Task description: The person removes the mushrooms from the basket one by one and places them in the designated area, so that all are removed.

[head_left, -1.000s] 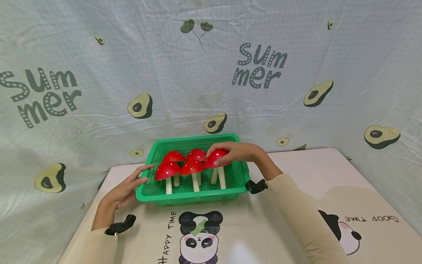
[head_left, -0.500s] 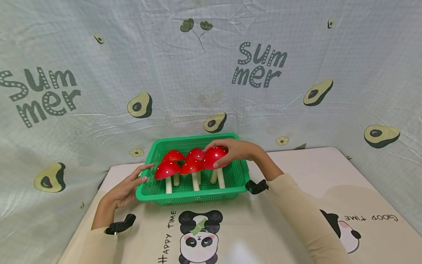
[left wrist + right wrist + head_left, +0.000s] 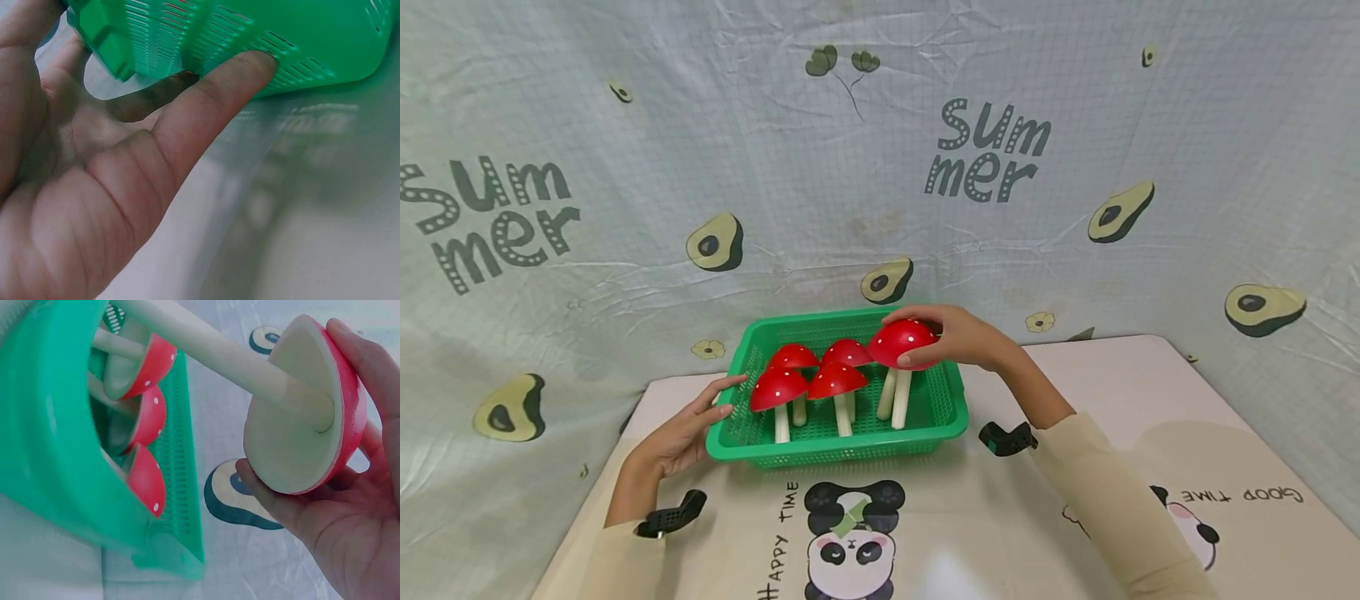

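In the head view my right hand (image 3: pixel 972 337) grips a toy mushroom (image 3: pixel 901 340) by its dotted red cap, fingers over the top and thumb at the lower edge. Its pale stem slants down inside the green plastic basket (image 3: pixel 842 451). From the right wrist view, the cap's cream underside (image 3: pixel 290 444) faces the basket. Several more red-capped mushrooms (image 3: pixel 837 379) stand in the basket; a second stem (image 3: pixel 887 396) shows behind the held one. My left hand (image 3: pixel 681 435) is at the basket's left side, its fingers extended, thumb (image 3: pixel 215 94) against the slotted wall in the left wrist view.
Behind the basket hangs a pale cloth (image 3: pixel 820 208) printed with avocados and lettering. The table cover (image 3: pixel 1000 533) carries panda prints. A black wrist device (image 3: pixel 1007 438) is on my right wrist, another (image 3: pixel 672 514) on my left.
My right hand has risen and shifted slightly right and back, lifting the held mushroom's cap higher above the others. My left hand and the basket stay in place.
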`<state>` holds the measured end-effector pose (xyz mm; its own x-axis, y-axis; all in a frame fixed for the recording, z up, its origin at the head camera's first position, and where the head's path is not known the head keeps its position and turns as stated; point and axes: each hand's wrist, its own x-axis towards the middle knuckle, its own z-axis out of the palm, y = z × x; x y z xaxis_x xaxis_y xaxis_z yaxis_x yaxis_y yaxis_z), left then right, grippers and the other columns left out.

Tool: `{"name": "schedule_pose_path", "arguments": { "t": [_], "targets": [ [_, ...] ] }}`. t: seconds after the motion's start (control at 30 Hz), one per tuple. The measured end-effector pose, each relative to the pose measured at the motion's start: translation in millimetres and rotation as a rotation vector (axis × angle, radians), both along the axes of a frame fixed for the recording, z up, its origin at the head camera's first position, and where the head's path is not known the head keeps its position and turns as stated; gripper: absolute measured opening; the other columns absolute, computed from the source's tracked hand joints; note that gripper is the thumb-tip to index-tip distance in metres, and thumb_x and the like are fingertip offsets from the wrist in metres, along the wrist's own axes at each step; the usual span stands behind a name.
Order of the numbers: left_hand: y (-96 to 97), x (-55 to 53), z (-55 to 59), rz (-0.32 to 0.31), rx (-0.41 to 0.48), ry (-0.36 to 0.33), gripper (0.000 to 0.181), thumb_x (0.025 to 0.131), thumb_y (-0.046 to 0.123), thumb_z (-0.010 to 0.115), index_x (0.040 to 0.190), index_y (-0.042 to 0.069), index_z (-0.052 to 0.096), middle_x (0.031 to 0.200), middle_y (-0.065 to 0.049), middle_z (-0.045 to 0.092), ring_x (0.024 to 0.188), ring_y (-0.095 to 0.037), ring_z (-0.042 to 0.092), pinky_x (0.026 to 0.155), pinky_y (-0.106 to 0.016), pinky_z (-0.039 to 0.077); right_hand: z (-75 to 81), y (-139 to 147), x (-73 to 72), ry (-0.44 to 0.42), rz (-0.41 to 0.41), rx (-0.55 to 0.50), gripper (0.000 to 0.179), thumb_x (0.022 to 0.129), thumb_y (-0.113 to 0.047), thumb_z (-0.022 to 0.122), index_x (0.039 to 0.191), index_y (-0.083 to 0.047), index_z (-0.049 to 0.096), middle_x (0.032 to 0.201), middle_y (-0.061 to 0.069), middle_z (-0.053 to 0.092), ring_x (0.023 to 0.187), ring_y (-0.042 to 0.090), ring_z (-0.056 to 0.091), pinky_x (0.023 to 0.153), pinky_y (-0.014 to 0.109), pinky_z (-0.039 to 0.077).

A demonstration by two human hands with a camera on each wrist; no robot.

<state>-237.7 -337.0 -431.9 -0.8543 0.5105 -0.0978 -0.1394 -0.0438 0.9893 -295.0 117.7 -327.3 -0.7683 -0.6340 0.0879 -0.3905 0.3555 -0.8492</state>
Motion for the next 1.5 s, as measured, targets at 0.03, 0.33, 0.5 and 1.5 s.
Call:
{"name": "schedule_pose_path", "arguments": {
  "t": [0.03, 0.33, 0.5, 1.5],
  "targets": [
    [-0.1, 0.1, 0.2, 0.001, 0.003, -0.002, 0.048, 0.111, 0.013, 0.041, 0.151, 0.038, 0.035, 0.135, -0.005, 0.044, 0.109, -0.024, 0.068, 0.088, -0.046, 0.058, 0.0, 1.9, 0.8, -0.002, -0.006, -0.008, 0.052, 0.086, -0.027, 0.081, 0.135, -0.026, 0.063, 0.132, 0.003, 0.059, 0.122, 0.030, 0.053, 0.086, 0.040, 0.059],
    [0.4, 0.5, 0.0, 0.004, 0.000, -0.002, 0.048, 0.111, 0.013, 0.041, 0.151, 0.038, 0.034, 0.136, -0.004, 0.044, 0.110, -0.025, 0.068, 0.089, -0.046, 0.057, 1.6, 14.2, 6.1, -0.011, -0.027, -0.034, 0.055, 0.085, -0.027, 0.083, 0.136, -0.026, 0.062, 0.133, 0.004, 0.058, 0.122, 0.031, 0.053, 0.085, 0.041, 0.059],
    [1.2, 0.2, -0.6, 0.005, 0.002, -0.003, 0.048, 0.111, 0.013, 0.041, 0.151, 0.038, 0.035, 0.135, -0.004, 0.046, 0.109, -0.024, 0.068, 0.089, -0.046, 0.057, 5.1, 22.5, 9.4, 0.009, -0.052, -0.027, 0.054, 0.085, -0.028, 0.083, 0.135, -0.026, 0.062, 0.132, 0.006, 0.058, 0.120, 0.032, 0.054, 0.084, 0.041, 0.059],
    [-1.0, -0.7, -1.0, 0.010, -0.029, 0.007, 0.044, 0.111, 0.015, 0.040, 0.147, 0.039, 0.037, 0.137, -0.005, 0.041, 0.110, -0.025, 0.067, 0.088, -0.045, 0.058, -7.0, 77.8, 25.0, -0.001, -0.184, -0.035, 0.060, 0.088, -0.025, 0.078, 0.143, -0.015, 0.055, 0.138, 0.012, 0.054, 0.123, 0.037, 0.050, 0.083, 0.041, 0.059]
  ]
}}
